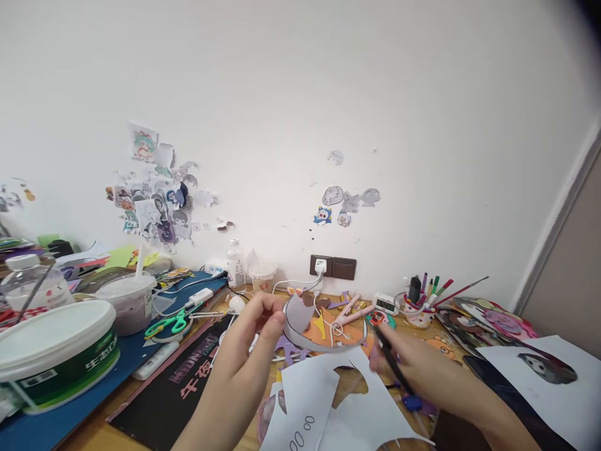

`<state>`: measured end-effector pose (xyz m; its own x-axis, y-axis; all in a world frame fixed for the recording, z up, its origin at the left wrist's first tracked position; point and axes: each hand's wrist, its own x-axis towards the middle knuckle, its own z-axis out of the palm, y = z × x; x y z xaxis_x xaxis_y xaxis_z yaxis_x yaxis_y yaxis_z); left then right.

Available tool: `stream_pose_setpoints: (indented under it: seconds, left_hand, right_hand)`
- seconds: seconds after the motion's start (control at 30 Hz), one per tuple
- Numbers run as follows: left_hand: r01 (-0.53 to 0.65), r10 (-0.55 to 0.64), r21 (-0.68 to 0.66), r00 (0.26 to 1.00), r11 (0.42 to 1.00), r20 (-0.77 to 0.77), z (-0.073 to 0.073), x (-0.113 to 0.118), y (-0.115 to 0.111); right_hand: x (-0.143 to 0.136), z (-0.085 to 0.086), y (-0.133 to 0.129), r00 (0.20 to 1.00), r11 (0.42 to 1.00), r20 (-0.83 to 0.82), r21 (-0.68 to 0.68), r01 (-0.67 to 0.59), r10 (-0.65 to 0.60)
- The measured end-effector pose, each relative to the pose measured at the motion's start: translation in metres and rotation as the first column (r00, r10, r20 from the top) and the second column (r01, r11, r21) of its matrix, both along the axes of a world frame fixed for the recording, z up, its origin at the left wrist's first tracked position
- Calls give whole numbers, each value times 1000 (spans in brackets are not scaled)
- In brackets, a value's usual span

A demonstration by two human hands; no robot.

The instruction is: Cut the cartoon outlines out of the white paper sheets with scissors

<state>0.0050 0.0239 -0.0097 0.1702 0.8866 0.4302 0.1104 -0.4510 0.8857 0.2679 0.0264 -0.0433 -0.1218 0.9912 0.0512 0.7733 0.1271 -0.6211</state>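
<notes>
My left hand [253, 351] pinches a grey-and-white paper cutout [298, 316] between thumb and fingers, above the desk. A thin curved paper strip [328, 346] runs from it toward the right and bends up near my other hand. My right hand [406, 360], a little blurred, is closed around a dark pen-like tool [393, 362]; its exact kind is unclear. Whether the right fingertips touch the strip, I cannot tell. Below both hands lie white paper sheets [310, 382] with cut-out holes and small drawn ovals.
Coloured scraps [350, 332] and a pink hair clip-like tool [357, 310] lie behind the hands. Green scissors [173, 322], a white-lidded tub [56, 351] and a drink cup [126, 300] stand left. A pen cup [419, 310] and small clock [385, 304] are at right.
</notes>
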Motion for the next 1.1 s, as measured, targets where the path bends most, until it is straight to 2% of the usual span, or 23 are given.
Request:
stream_pose_setpoints:
  seconds: [0.07, 0.13, 0.23, 0.33, 0.37, 0.47, 0.53, 0.63, 0.7, 0.8, 0.87, 1.0, 1.03, 1.1]
  left_hand:
    - [97, -101, -55, 993, 994, -62, -2, 0, 2]
    - [170, -182, -86, 972, 982, -152, -5, 2, 3]
    - [258, -276, -98, 905, 961, -325, -10, 8, 3]
    - [327, -325, -68, 851, 943, -412, -12, 14, 1]
    - [340, -332, -59, 845, 939, -420, -12, 16, 1]
    - [341, -336, -63, 851, 938, -404, -12, 19, 1]
    - [312, -316, -76, 865, 947, -390, -11, 19, 2]
    - [254, -262, -77, 867, 964, -423, -10, 17, 3]
    - [243, -254, -83, 854, 967, -454, -9, 15, 6]
    - [252, -276, -113, 893, 961, -355, -9, 15, 12]
    - [292, -325, -168, 918, 942, -226, -10, 17, 16]
    - [433, -462, -353, 887, 830, 1, -11, 21, 17]
    - [441, -455, -375, 889, 815, 55, -12, 22, 17]
    - [407, -404, -365, 911, 837, 87, -11, 22, 14]
  right_hand:
    - [9, 1, 7, 969, 988, -248, 151, 16, 22]
    - [7, 5, 7, 920, 971, -380, 240, -4, 98]
    - [-14, 14, -7, 872, 965, -461, 257, -46, 165]
    - [-45, 20, -23, 829, 975, -515, 151, -162, 217]
    - [-54, 21, -26, 843, 976, -492, 125, -180, 219]
    - [-67, 19, -28, 855, 982, -483, 120, -149, 189]
    - [-68, 16, -24, 823, 988, -547, 85, -129, 155]
    - [-65, 13, -19, 715, 993, -689, 97, -70, 118]
    - [-65, 12, -18, 612, 993, -785, 120, 4, 92]
    - [-69, 10, -18, 440, 983, -895, 133, 125, 65]
    - [-73, 7, -19, 369, 973, -927, 146, 180, 71]
    - [-76, 1, -19, 311, 965, -943, 182, 190, 116]
    - [-75, 1, -20, 308, 964, -942, 193, 184, 129]
    - [-73, 4, -22, 323, 961, -935, 211, 177, 146]
